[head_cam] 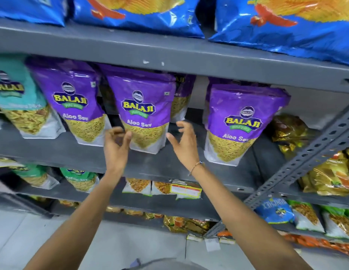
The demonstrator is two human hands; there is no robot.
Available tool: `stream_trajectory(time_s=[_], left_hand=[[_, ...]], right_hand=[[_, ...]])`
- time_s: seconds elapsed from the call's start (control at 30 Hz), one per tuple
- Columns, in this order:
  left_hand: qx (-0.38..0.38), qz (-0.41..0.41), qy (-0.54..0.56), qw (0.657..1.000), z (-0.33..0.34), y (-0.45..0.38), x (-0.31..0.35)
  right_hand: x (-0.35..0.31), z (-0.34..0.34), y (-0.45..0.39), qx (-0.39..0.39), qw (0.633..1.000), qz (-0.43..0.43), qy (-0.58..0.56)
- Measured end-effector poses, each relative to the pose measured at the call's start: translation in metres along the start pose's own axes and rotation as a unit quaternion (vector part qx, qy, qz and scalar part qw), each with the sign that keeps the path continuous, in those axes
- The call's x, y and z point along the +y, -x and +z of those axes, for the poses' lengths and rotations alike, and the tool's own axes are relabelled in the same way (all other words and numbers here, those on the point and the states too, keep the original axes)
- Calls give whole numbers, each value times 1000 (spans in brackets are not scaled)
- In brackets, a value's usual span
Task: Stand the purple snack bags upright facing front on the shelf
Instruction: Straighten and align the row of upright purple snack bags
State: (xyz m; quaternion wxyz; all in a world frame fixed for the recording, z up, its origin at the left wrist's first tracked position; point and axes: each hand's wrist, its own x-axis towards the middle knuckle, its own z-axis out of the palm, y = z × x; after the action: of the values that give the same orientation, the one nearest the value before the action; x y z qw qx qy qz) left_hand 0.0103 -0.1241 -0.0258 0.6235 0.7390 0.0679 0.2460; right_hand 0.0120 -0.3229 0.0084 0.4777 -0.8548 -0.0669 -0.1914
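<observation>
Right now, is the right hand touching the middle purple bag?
Apart. The head view shows grey shelf between the open right hand and the middle purple bag's right edge.

Three purple snack bags [143,112] standing front-facing in a row, a fourth purple bag [181,100] partly hidden behind, one teal bag [17,100] at the left end, three blue chip bags [138,14] on the upper shelf, two bare hands [117,147]

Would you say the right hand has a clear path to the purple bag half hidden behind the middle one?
Probably yes: the right hand is open beside the middle bag, and the gap to the rear bag looks free.
</observation>
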Motion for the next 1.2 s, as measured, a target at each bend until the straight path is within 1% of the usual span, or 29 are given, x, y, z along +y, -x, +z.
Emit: stream_trajectory(time_s=[0.03, 0.07, 0.1, 0.17, 0.2, 0.23, 0.27, 0.33, 0.43, 0.6, 0.7, 0.77, 0.8, 0.83, 0.9, 0.97, 1.0, 1.13, 1.2], left_hand=[[-20, -13, 17, 1000, -7, -15, -7], [-58, -27, 28, 998, -10, -29, -14], [-109, -35, 36, 993, -12, -43, -21], [-221, -25, 6, 975, -11, -63, -31], [-269, -22, -24, 962, -11, -70, -36], [-303, -28, -60, 951, -11, -74, -39], [-318, -34, -100, 942, -10, -76, -43], [-302, -42, -146, 941, -7, -78, -48], [-285, -50, -132, 948, 3, -71, -47], [-282, -48, -81, 955, 33, -43, -30], [-291, -40, -63, 954, 47, -34, -23], [-288, -39, -59, 955, 48, -32, -21], [-285, -40, -58, 956, 48, -32, -21], [-284, -41, -59, 956, 46, -32, -21], [-294, -41, -69, 952, 44, -35, -20], [-316, -36, -82, 944, 44, -37, -20], [-322, -35, -87, 942, 44, -36, -22], [-303, -39, -84, 949, 44, -31, -29], [-302, -42, -76, 949, 45, -31, -31]], right_hand=[[1, 9, -6, -20, 997, 61, -34], [3, 16, -9, -50, 991, 108, -60], [5, 24, -12, -85, 984, 136, -77], [13, 35, -16, -144, 974, 155, -85], [15, 41, -18, -157, 970, 165, -82], [16, 45, -19, -157, 969, 174, -78], [17, 48, -19, -147, 969, 180, -78], [19, 52, -19, -117, 972, 185, -81], [25, 48, -16, -96, 975, 185, -78], [45, 17, -13, -94, 977, 174, -74], [53, -1, -12, -109, 976, 169, -80], [53, -8, -10, -116, 974, 168, -100], [52, -10, -10, -106, 973, 168, -116], [52, -12, -9, -84, 974, 167, -128], [50, -17, -8, -14, 981, 153, -117], [46, -19, -7, 61, 988, 128, -63], [45, -20, -7, 87, 988, 119, -38], [42, -19, -13, 130, 987, 89, 30], [43, -15, -14, 154, 983, 96, 39]])
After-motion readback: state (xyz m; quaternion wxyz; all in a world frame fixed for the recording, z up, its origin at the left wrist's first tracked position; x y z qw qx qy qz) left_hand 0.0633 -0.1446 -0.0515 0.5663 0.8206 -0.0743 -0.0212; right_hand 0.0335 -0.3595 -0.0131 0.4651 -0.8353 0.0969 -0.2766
